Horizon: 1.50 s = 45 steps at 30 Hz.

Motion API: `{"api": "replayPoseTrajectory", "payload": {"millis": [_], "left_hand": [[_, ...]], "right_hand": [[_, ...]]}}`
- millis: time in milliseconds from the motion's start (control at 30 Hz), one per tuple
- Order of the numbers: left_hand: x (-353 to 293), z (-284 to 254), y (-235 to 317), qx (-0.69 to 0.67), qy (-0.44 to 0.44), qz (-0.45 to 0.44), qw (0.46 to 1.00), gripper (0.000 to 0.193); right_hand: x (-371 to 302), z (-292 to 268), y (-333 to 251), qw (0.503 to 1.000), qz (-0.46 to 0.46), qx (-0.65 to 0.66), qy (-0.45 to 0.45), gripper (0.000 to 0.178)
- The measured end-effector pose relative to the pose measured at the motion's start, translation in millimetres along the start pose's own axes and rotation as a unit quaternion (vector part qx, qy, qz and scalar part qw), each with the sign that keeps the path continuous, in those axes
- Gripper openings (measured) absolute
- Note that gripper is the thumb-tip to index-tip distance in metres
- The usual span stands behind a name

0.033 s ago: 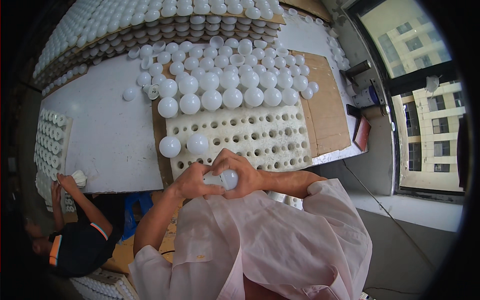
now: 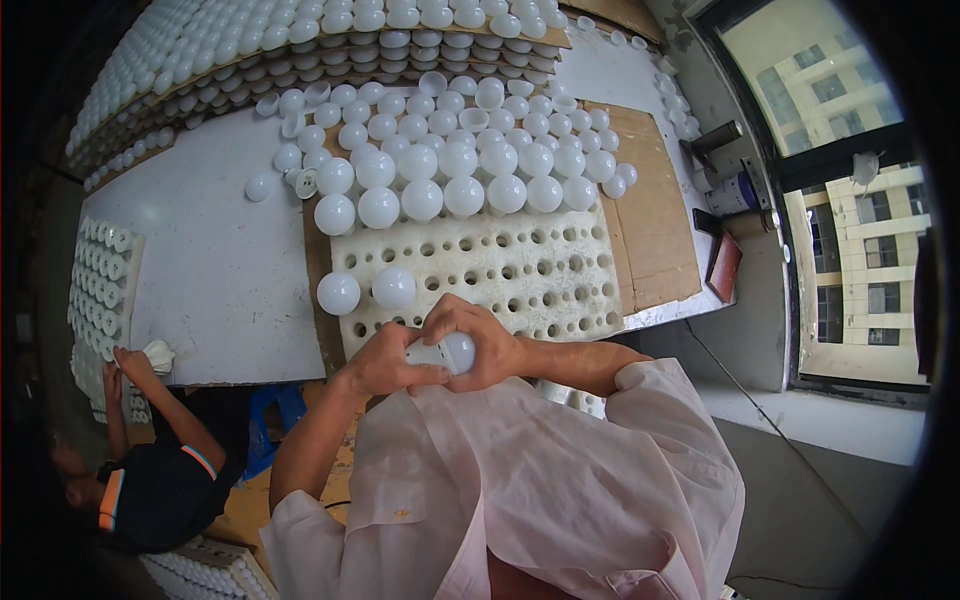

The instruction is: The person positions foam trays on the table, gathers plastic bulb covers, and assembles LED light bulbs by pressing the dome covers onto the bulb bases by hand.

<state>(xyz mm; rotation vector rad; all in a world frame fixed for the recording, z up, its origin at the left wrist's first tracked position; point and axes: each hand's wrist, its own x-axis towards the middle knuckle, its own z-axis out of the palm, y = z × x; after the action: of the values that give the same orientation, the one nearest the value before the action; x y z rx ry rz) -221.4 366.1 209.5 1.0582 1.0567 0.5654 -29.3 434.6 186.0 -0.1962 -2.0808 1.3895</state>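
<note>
Close to my chest, both hands are closed around a white light bulb (image 2: pixel 459 353) with a round dome and a white body. My left hand (image 2: pixel 383 362) grips the body end, thumb along its near side. The fingers of my right hand (image 2: pixel 492 348) wrap over the dome end. The bulb's base is hidden in my left hand. Just beyond my hands lies a white foam tray (image 2: pixel 460 258) with rows of holes. Two bulbs, one at the left edge (image 2: pixel 338 293) and one beside it (image 2: pixel 393 288), stand in it. Rows of bulbs (image 2: pixel 463 196) fill its far part.
Loose white domes (image 2: pixel 433 83) lie behind the tray, some open side up. Stacked boards of domes (image 2: pixel 230 45) rise at the far left. Cardboard (image 2: pixel 655 220) lies to the right, near a dark red object (image 2: pixel 724 268). At left, a co-worker's hand (image 2: pixel 135 362) is by another tray (image 2: pixel 135 270).
</note>
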Motion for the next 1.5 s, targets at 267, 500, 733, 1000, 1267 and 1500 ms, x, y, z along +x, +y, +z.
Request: {"api": "replayPoseTrajectory", "payload": {"millis": [267,500,733,1000,1267,1500], "left_hand": [[15.3,17.9,-47.4,-0.191,0.055,-0.008,0.980,0.045],[-18.6,3.7,-53.0,-0.194,0.152,0.025,0.969,0.040],[-46.1,-85.8,-25.7,-0.036,0.459,0.047,0.886,0.029],[36.7,-287.0,-98.3,0.376,0.489,0.050,0.786,0.055],[126.4,-395.6,-127.6,0.573,0.380,0.109,0.718,0.053],[131.1,-340.1,-109.5,0.519,0.388,-0.088,0.757,0.035]], "right_hand": [[-42.9,-30.1,16.2,0.956,0.287,0.033,0.041,0.058],[-1.6,-51.0,63.8,0.934,0.174,-0.313,-0.007,0.058],[44.4,-13.1,71.8,0.911,0.159,-0.364,-0.113,0.077],[31.6,-0.4,47.8,0.939,0.111,-0.289,0.150,0.049],[-26.9,-49.9,45.5,0.868,0.241,-0.362,0.241,0.039],[-102.2,-184.9,73.0,0.781,0.300,-0.342,0.428,0.032]]}}
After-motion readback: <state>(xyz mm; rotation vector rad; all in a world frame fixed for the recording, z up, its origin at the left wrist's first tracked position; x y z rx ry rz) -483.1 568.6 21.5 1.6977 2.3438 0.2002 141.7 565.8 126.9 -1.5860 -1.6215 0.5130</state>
